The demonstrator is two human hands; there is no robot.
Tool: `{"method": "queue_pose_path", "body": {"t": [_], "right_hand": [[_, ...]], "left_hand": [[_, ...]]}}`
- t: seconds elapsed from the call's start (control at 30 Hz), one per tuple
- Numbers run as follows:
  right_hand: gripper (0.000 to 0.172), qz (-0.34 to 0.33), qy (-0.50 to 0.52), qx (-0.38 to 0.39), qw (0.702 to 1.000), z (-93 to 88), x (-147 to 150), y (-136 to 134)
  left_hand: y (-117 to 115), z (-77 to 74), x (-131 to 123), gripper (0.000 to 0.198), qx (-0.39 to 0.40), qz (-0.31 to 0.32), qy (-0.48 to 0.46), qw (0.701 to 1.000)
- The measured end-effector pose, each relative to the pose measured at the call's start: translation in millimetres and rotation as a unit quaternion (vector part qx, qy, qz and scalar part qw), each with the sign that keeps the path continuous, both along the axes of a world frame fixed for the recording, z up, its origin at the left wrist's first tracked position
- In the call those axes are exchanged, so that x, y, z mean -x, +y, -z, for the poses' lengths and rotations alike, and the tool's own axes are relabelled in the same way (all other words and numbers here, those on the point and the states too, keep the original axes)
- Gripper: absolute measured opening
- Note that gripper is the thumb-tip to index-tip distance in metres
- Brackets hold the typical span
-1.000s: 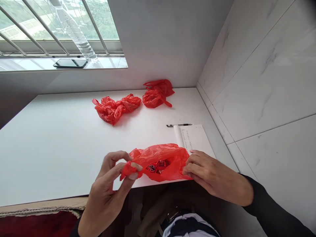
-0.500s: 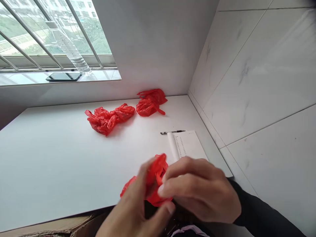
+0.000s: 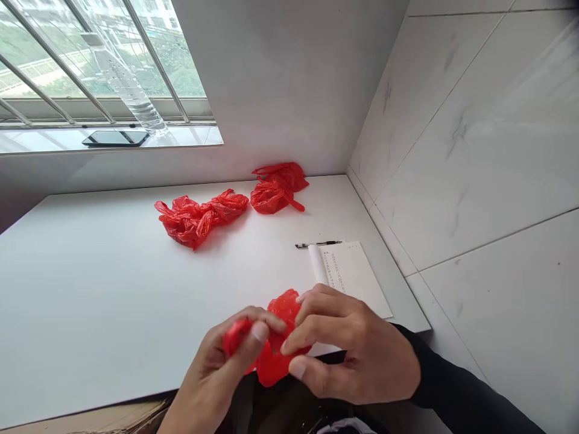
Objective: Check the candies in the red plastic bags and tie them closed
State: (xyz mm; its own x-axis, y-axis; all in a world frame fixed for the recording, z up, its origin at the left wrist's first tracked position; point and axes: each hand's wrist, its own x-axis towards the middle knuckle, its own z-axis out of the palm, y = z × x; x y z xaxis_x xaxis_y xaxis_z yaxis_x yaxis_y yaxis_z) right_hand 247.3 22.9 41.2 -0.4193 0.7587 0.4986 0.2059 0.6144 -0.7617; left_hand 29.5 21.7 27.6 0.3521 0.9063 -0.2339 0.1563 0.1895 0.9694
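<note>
A crumpled red plastic bag [image 3: 281, 313] is held between my two hands at the table's front edge. My left hand [image 3: 226, 349] is closed round one end of it, thumb pressed on the bunched plastic. My right hand [image 3: 348, 343] pinches the other side with fingers and thumb curved over it. Part of the bag is hidden behind my fingers. Farther back on the white table [image 3: 113, 289] lie another red plastic bag [image 3: 201, 218], twisted in the middle, and a bundled red bag [image 3: 278, 188] close to the wall.
An open notebook [image 3: 362, 271] with written columns lies right of my hands, a black pen [image 3: 319, 244] along its top. On the window sill stand a clear water bottle [image 3: 129, 90] and a dark phone [image 3: 115, 138]. Cardboard [image 3: 113, 420] shows below the table edge.
My left hand has closed its thumb and fingers onto the bag, where before they were spread around it. My right hand has shifted slightly and still grips the bag.
</note>
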Motion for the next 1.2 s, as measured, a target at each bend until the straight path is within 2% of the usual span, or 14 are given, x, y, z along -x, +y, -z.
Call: {"method": "queue_pose_path", "body": {"t": [0.13, 0.17, 0.2, 0.3, 0.37, 0.43, 0.5, 0.67, 0.77, 0.87, 0.93, 1.1, 1.2], "right_hand": [[0.035, -0.027, 0.033, 0.081, 0.996, 5.9, 8.4, 7.6], [0.037, -0.032, 0.028, 0.113, 0.993, 9.0, 9.5, 10.8], [0.036, -0.034, 0.020, 0.149, 0.988, 12.6, 10.0, 14.0], [0.033, -0.017, -0.006, 0.247, 0.969, 25.4, 10.2, 20.3], [0.031, -0.029, -0.025, 0.283, 0.958, 34.4, 11.3, 20.5], [0.034, -0.057, -0.027, 0.292, 0.954, 42.4, 13.8, 18.4], [0.035, -0.080, -0.014, 0.292, 0.953, 48.8, 16.6, 16.0], [0.022, -0.072, 0.009, 0.288, 0.955, 54.6, 18.5, 13.6], [0.016, -0.029, -0.027, 0.222, 0.974, 54.1, 17.5, 11.8], [0.012, 0.009, -0.050, 0.195, 0.980, 54.0, 14.8, 8.5], [0.011, 0.020, -0.046, 0.200, 0.978, 54.8, 12.3, 6.1], [0.008, 0.028, -0.042, 0.185, 0.981, 60.4, 8.8, -1.8], [0.015, 0.059, -0.049, 0.169, 0.983, 64.2, 7.1, -8.8]], "left_hand": [[3.1, -6.1, 0.3, 0.012, -0.109, 0.112, 0.048, 0.987], [2.3, -5.9, 0.2, 0.012, -0.155, 0.122, 0.064, 0.978], [1.3, -4.3, 0.3, 0.021, -0.204, 0.126, 0.089, 0.967], [-1.4, 8.4, 1.7, 0.052, -0.345, 0.086, 0.190, 0.915], [-2.1, 20.8, 3.6, 0.053, -0.404, 0.038, 0.232, 0.884], [-1.6, 32.6, 6.8, 0.049, -0.441, 0.022, 0.230, 0.867], [-0.4, 40.8, 11.4, 0.050, -0.467, 0.041, 0.220, 0.855], [-2.0, 44.6, 20.6, 0.059, -0.530, 0.108, 0.231, 0.809], [-10.5, 45.8, 21.7, 0.069, -0.514, 0.093, 0.255, 0.814], [-19.0, 48.4, 25.6, 0.070, -0.472, 0.010, 0.286, 0.834], [-21.2, 49.1, 30.2, 0.066, -0.451, -0.019, 0.280, 0.847], [-19.6, 47.1, 33.2, 0.063, -0.424, 0.012, 0.241, 0.873], [-21.0, 47.6, 33.7, 0.055, -0.404, -0.012, 0.235, 0.884]]}}
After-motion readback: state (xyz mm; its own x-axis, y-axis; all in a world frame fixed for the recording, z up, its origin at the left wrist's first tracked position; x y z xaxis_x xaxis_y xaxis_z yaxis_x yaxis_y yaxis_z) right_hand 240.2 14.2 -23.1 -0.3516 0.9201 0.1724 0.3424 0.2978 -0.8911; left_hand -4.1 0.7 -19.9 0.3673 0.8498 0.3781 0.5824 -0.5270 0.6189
